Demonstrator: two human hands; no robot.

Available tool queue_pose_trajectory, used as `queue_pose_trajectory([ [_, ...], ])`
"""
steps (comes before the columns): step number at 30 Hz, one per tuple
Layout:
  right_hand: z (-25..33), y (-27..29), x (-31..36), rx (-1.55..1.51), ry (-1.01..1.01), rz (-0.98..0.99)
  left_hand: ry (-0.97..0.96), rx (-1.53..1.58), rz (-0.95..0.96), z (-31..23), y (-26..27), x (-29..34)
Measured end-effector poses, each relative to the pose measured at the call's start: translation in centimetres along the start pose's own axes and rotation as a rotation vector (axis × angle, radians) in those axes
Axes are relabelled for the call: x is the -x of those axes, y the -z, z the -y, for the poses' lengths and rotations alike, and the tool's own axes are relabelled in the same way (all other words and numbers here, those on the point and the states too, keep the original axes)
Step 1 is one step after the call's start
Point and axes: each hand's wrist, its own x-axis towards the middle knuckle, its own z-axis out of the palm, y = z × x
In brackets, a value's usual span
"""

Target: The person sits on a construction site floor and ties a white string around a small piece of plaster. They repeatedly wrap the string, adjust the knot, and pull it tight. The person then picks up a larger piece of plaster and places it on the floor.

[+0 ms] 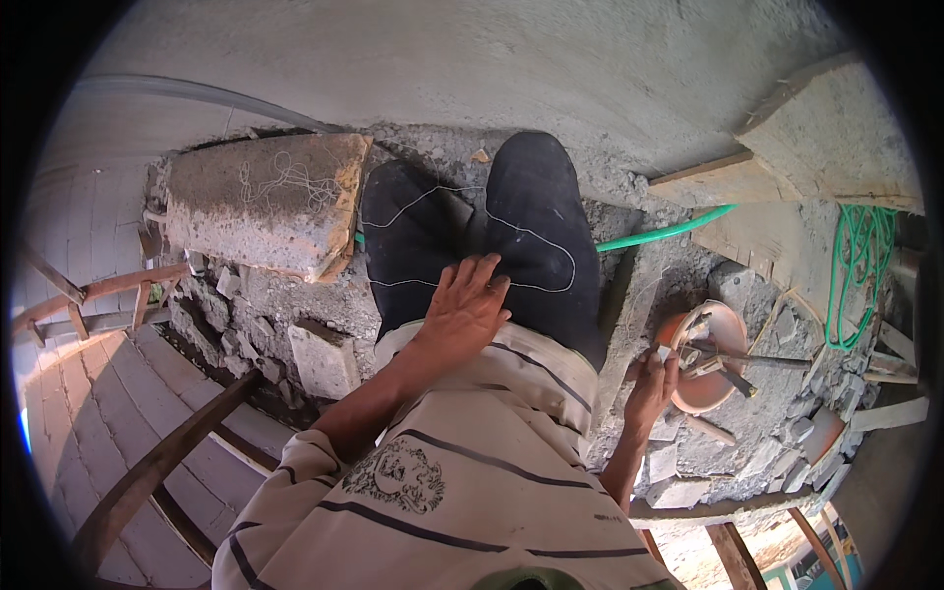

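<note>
My left hand (467, 307) lies flat over my lap, back up, with its fingers stretched out. A thin pale string (539, 238) loops across my dark trousers (536, 187) and passes at or under those fingers. To the right, my right hand (651, 387) is closed at the rim of an orange bucket (730, 324). A small pale piece (664, 352) shows at its fingertips, too small to name. Inside the bucket lie several tools with wooden and metal parts, partly hidden by one another.
A concrete slab (261, 202) with tangled string (290, 184) on it stands at left. Broken rubble (777, 452) lies around the bucket. A green hose (664, 231) runs behind my legs to a coil (857, 280) at right. Wooden bars (162, 472) stand at lower left, a plastered wall (472, 59) ahead.
</note>
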Motion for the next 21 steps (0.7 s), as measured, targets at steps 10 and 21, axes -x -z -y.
queue_pose_trajectory([
  [10,8.5,-17.2,-2.9,0.140,0.476,0.656,0.355,0.970,0.167,2.1,4.6,1.1],
  [21,11.8,-17.4,-5.5,-0.019,0.119,1.091,0.517,0.984,0.026,7.5,12.3,7.7],
])
